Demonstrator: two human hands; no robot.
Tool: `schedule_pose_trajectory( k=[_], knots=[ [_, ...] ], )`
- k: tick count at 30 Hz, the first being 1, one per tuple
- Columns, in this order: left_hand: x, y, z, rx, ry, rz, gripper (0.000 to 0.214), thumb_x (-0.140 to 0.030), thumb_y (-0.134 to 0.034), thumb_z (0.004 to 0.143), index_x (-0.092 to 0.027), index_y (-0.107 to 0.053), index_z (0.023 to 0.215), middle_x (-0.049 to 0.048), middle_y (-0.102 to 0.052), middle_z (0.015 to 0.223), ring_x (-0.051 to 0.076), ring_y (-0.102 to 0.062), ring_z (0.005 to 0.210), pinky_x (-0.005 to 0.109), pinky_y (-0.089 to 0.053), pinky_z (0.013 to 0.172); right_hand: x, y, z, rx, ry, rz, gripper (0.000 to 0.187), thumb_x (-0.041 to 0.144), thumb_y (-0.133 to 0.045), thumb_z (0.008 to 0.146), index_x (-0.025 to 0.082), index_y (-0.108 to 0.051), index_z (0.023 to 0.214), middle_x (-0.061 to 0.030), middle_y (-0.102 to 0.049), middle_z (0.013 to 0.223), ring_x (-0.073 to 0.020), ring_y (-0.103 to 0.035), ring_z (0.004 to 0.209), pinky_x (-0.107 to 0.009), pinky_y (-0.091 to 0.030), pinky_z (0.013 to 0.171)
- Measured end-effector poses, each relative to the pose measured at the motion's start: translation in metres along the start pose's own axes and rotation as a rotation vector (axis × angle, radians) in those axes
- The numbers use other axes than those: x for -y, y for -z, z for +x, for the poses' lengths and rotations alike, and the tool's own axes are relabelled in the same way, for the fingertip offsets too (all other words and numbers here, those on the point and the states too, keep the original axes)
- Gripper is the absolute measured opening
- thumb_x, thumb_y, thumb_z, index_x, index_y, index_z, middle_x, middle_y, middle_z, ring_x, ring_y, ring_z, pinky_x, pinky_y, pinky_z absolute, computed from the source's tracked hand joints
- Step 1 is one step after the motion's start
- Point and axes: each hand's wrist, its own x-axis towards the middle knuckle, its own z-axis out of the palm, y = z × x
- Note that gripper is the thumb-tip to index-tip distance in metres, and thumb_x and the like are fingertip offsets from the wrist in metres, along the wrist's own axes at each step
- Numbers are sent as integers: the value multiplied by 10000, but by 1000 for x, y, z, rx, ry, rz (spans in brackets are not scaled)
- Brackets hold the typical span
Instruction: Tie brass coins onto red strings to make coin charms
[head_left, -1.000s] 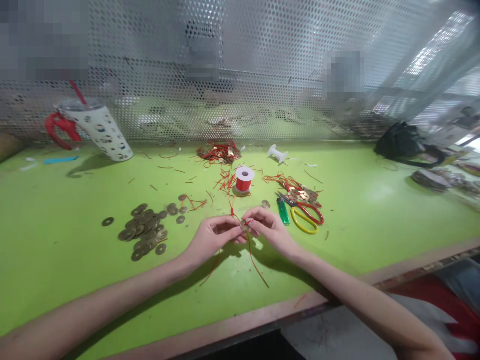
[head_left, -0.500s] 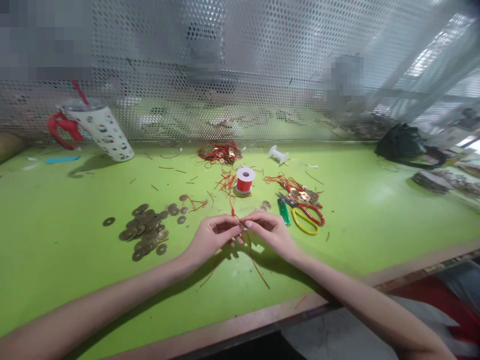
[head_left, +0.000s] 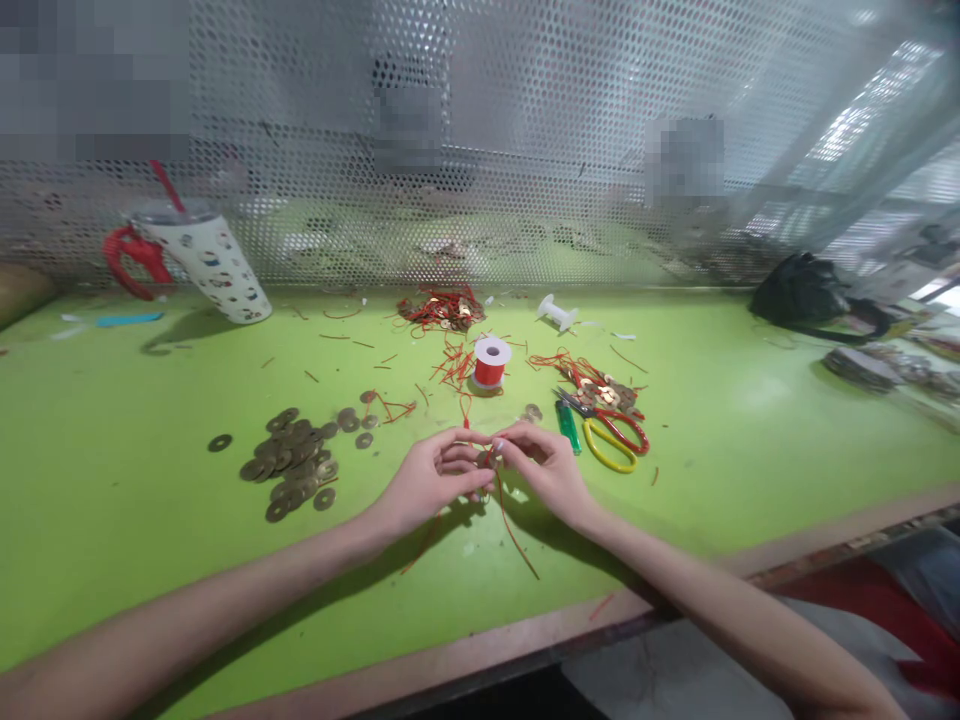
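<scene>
The left hand [head_left: 439,472] grasps a holed coin [head_left: 484,460] between the two hands; the right hand's [head_left: 546,468] grip pinches red cord [head_left: 505,517] at it. Trailing ends suggest this piece is unfinished; loose coins [head_left: 289,455] at left look mostly uncorded. A lighter [head_left: 568,428] and scissors [head_left: 598,412] crowd the right. Beyond, corded coins [head_left: 609,393] seem done, then a spool [head_left: 490,374]; a perforated screen [head_left: 517,150] bounds the counter [head_left: 135,520].

The tabletop [head_left: 112,500] is lime green, the cord [head_left: 511,532] red, and the holed coins [head_left: 292,450] dull bronze. The spool [head_left: 481,352] is white, its thread [head_left: 490,375] red; the scissors [head_left: 586,409] have red and yellow grips [head_left: 615,467], and the lighter [head_left: 568,428] is green. Small multicoloured figures dot the white tumbler [head_left: 217,262], whose handle [head_left: 114,262] and straw [head_left: 169,187] are red.
</scene>
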Motion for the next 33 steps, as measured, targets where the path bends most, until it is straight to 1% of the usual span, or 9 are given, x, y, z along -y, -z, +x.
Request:
schedule_pose_trajectory(
  k=[7,10,13,16,18,22,24,29,33],
  knots=[
    [6,1,1,9,-96,131,300,-283,-802,766,-180,-705,1031,59,-743,985,197,-710,881,345,-618,789,2,1,3,-15,-94,79,262,457,-715,883,197,-705,852,-21,-643,673,-148,-564,577,-270,-457,542],
    [9,1,-1,37,-94,198,258,-283,-770,796,-176,-713,1024,54,-738,979,183,-697,843,310,-594,747,3,0,2,-3,-115,126,293,488,-722,873,197,-692,852,-24,-655,677,-151,-582,584,-278,-487,563],
    [10,3,-2,48,-140,328,170,-264,-730,830,-169,-714,969,46,-726,942,167,-666,798,271,-550,691,7,1,0,11,-111,166,305,503,-735,868,201,-691,856,-47,-695,768,-155,-626,641,-289,-531,618],
    [11,8,-3,62,-267,533,92,-238,-669,887,-174,-712,937,34,-703,893,157,-630,778,257,-504,683,13,3,-4,93,-132,259,303,503,-713,897,204,-678,872,-65,-728,840,-167,-676,712,-305,-567,667],
    [11,13,-4,91,-379,686,99,-231,-627,923,-181,-711,942,36,-683,887,159,-613,779,267,-487,708,16,4,-7,171,-170,328,314,509,-696,914,203,-649,867,-59,-735,816,-170,-690,702,-310,-572,651],
    [11,25,-2,124,-522,910,151,-245,-582,963,-197,-714,1019,83,-647,1021,214,-611,945,323,-494,818,19,7,-12,331,-245,396,333,498,-700,920,185,-615,844,-42,-732,765,-152,-683,632,-296,-549,618],
    [10,30,3,123,-534,966,154,-250,-597,958,-205,-718,1044,90,-628,1051,235,-602,1004,341,-495,849,18,7,-14,401,-268,420,326,483,-702,926,177,-615,853,-32,-725,746,-139,-672,611,-289,-537,624],
    [5,44,21,122,-530,1007,170,-259,-623,938,-213,-731,1061,78,-618,1041,237,-598,992,357,-491,860,11,3,-19,557,-325,430,315,461,-703,931,168,-604,867,-17,-710,721,-122,-650,601,-266,-513,624],
    [3,55,39,122,-510,1003,192,-296,-646,916,-215,-748,1057,75,-620,1058,250,-596,1022,394,-484,909,5,0,-22,634,-338,385,306,453,-683,947,165,-604,876,-19,-708,748,-110,-652,633,-251,-519,646]
  ],
)
